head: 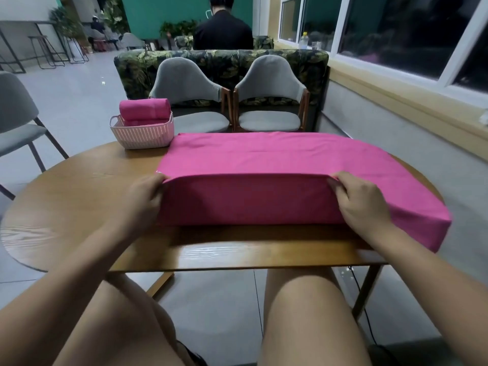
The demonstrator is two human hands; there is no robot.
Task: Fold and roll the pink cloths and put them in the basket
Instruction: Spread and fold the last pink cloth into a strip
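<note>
On the wooden table, head view: big pink cloth lies spread across the far and right part of the top, w/ its near edge lifted and folded up into a raised flap, right end draping over the table edge. L hand pinches the flap's left corner, fingers curled round the fabric; R hand pinches the right corner the same way. Hands well apart, one at each end of the fold line, both forearms reaching in from the bottom of frame. Pink-and-white basket sits at the table's far left, just beside the cloth's far-left corner; rolled pink cloth rests on top of it, sticking up above the rim. Two grey chairs stand behind the table, patterned sofa behind those. A person in black sits further back, facing away.
</note>
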